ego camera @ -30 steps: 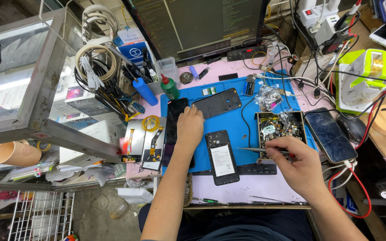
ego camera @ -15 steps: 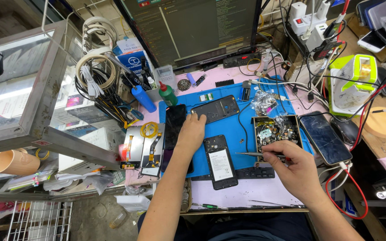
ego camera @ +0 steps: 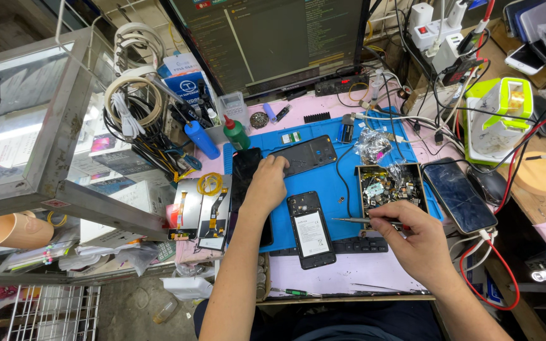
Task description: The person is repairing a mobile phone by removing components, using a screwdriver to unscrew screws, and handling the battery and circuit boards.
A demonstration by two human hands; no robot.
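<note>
My left hand point(ego camera: 265, 184) rests on a black phone screen point(ego camera: 246, 170) lying on the blue work mat point(ego camera: 339, 173), fingertips touching the edge of a black back cover point(ego camera: 308, 155). My right hand point(ego camera: 412, 237) pinches metal tweezers point(ego camera: 352, 220) that point left toward an opened phone point(ego camera: 311, 228) with its battery showing. A small tray of loose parts point(ego camera: 390, 186) sits just above my right hand.
A monitor point(ego camera: 273, 38) stands at the back. Blue and green bottles point(ego camera: 219, 136) and coiled cables point(ego camera: 131, 104) sit at left, two display panels point(ego camera: 200, 211) at the mat's left edge. A cracked phone point(ego camera: 457, 196), red wires and a green-white device point(ego camera: 500, 117) crowd the right.
My left hand slid up the black screen toward the back cover. The right hand with the tweezers stays in about the same place by the parts tray.
</note>
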